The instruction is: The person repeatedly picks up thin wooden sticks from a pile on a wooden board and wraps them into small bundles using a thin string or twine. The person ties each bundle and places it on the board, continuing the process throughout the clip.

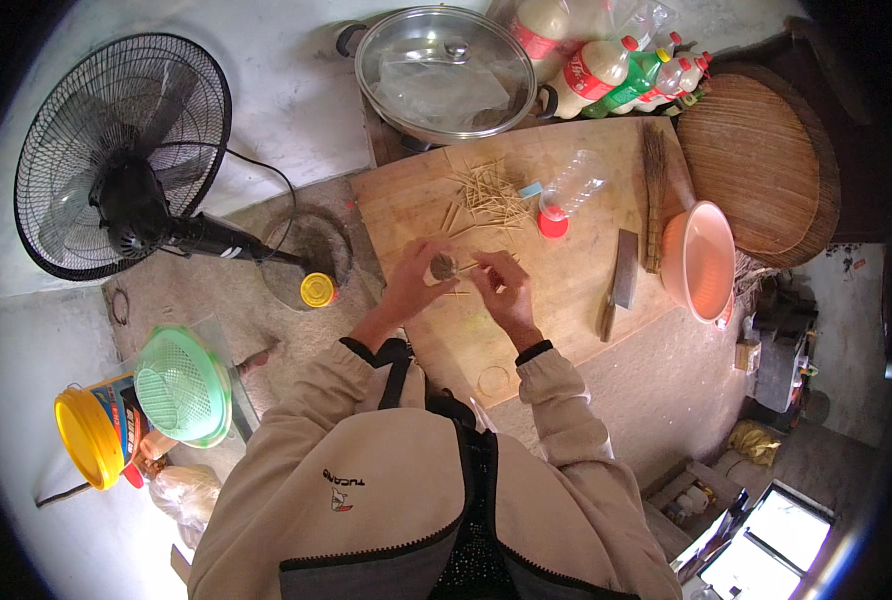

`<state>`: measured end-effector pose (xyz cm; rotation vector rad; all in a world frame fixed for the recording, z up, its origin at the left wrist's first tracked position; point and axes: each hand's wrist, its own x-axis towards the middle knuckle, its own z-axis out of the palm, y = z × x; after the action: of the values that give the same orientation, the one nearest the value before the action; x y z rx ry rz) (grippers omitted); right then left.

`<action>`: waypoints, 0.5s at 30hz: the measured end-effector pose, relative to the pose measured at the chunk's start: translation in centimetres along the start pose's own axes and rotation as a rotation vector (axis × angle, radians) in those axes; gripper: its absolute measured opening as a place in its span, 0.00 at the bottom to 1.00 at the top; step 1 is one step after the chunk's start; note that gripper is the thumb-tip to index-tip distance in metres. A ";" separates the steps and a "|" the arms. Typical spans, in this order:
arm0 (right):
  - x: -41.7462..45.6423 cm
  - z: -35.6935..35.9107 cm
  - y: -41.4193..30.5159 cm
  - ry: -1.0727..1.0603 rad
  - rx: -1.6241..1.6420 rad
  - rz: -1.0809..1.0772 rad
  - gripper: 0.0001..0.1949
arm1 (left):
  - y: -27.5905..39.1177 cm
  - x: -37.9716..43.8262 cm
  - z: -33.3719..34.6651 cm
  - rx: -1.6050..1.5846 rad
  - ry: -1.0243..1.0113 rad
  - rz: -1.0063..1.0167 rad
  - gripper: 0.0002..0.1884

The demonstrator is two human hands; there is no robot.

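My left hand [410,281] grips a small round brown object [443,266] between thumb and fingers; what it is made of is too small to tell. Close on its right, my right hand [507,291] pinches a thin wooden stick [467,266] pointing towards the round object. Whether the two touch is unclear. Beyond both hands lies a loose pile of toothpick-like sticks [493,193] on the wooden board [453,345]. Beside the pile are a small light-blue block [530,190], a clear plastic bottle [581,171] on its side and a red cap [552,223].
A cleaver [625,270], a straw brush [653,195] and a pink plastic basin [701,259] line the board's right side. Behind it stand a glass-lidded pan [446,75] and several filled bottles [596,71]. On my left are a pedestal fan [127,187] and a green basket [180,382].
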<state>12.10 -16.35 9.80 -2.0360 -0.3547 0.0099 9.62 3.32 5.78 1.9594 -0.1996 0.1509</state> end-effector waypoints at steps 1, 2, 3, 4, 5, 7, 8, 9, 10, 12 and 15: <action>-0.4 -0.3 1.2 0.045 -0.039 0.013 0.10 | 0.1 0.2 -0.2 -0.015 0.017 0.024 0.31; -0.8 -0.5 2.4 0.089 -0.077 0.026 0.11 | 0.1 0.6 -0.4 -0.029 0.035 0.048 0.31; -1.2 -0.5 3.7 -0.001 -0.114 0.081 0.13 | 0.0 0.6 -0.6 -0.042 0.052 0.067 0.31; -1.7 -0.5 4.9 -0.088 -0.152 0.139 0.16 | -0.1 0.5 -0.7 -0.047 0.044 0.065 0.31; -2.2 -0.4 6.0 -0.176 -0.189 0.197 0.19 | -0.1 0.4 -0.7 -0.051 0.037 0.064 0.31; -2.6 0.7 7.1 -0.266 -0.302 0.130 0.25 | 0.2 0.9 -1.1 -0.057 0.028 0.030 0.31; -2.8 1.3 7.4 -0.311 -0.360 0.100 0.28 | 0.5 1.1 -1.3 -0.066 0.020 -0.007 0.31; -3.1 1.9 7.1 -0.307 -0.390 0.108 0.29 | 0.7 0.6 -1.5 -0.071 0.011 -0.058 0.31; -2.8 2.5 6.3 -0.299 -0.421 0.111 0.30 | 0.5 0.4 -1.7 -0.032 0.022 -0.036 0.31; -2.3 3.2 5.5 -0.302 -0.489 0.132 0.31 | 0.3 0.1 -2.1 0.042 0.046 0.013 0.30; -1.8 3.6 5.9 -0.323 -0.546 0.150 0.28 | 0.4 -0.4 -2.4 0.078 0.046 0.017 0.30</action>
<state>11.27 -16.24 2.72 -2.6056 -0.4383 0.3748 9.16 5.44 6.98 2.0304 -0.1828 0.2175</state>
